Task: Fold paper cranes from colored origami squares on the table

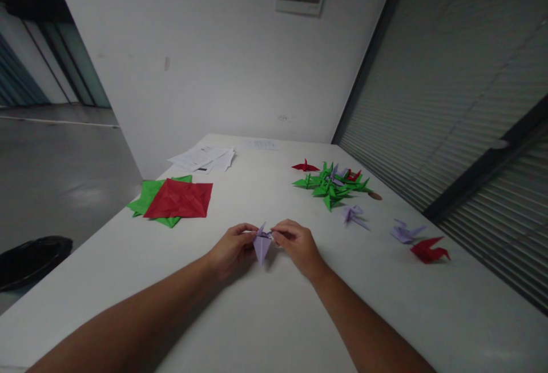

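Between my two hands is a lavender origami crane (262,247), partly folded in shape, with one pointed flap hanging toward me. My left hand (234,246) pinches its left side between thumb and fingers. On the other side, my right hand (298,243) grips a small part of the paper near the top right with thumb and forefinger. The fingertips cover the paper's side points. Both hands are just above the white table (240,316), near its middle.
Red paper (182,199) lies over green sheets (149,191) at left. Printed papers (203,157) lie farther back. At right are a pile of green cranes (331,187), lavender cranes (353,214) and a red crane (429,250). A black-lined bin (34,261) stands left, blinds (449,104) right.
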### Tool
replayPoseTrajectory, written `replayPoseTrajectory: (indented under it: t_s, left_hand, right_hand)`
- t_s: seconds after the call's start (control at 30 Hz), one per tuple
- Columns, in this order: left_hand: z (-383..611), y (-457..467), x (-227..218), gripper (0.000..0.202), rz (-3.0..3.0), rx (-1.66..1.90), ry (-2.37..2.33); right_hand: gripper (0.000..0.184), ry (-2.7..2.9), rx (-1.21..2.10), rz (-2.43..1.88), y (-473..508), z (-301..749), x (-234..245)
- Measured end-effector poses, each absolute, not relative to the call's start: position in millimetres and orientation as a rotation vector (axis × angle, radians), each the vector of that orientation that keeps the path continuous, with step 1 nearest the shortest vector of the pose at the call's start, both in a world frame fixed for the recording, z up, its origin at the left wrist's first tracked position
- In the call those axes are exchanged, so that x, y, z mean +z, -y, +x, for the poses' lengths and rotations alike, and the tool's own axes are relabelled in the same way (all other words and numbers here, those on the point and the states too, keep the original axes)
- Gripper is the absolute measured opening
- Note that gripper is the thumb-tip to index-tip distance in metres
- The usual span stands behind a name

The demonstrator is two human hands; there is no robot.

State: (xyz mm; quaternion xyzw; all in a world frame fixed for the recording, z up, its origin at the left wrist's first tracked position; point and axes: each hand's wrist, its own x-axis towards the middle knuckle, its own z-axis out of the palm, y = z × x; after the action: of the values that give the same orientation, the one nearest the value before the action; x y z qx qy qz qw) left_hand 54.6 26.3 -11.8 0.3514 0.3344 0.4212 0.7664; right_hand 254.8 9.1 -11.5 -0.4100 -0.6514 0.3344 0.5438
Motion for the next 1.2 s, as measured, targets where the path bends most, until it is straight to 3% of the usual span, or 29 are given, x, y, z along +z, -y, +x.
replayPoseTrajectory:
  t_s: [0.17, 0.4, 1.2]
  left_hand:
    - [53.5, -26.9, -13.0, 0.017, 0.761, 0.883, -0.723]
    - [52.7, -26.4, -13.7, 0.015, 0.764, 0.842, -0.705]
    - [54.3, -26.2, -13.7, 0.012, 0.738, 0.809, -0.706]
  right_hand:
    - [0.011, 1.6, 0.653, -0.99, -9.7, 255.6, -10.6]
    - [0.008, 1.515, 0.731, -1.021, -9.8, 252.7, -8.9]
    - [0.012, 1.534, 0.739, -1.066, -9.3, 249.9, -12.3]
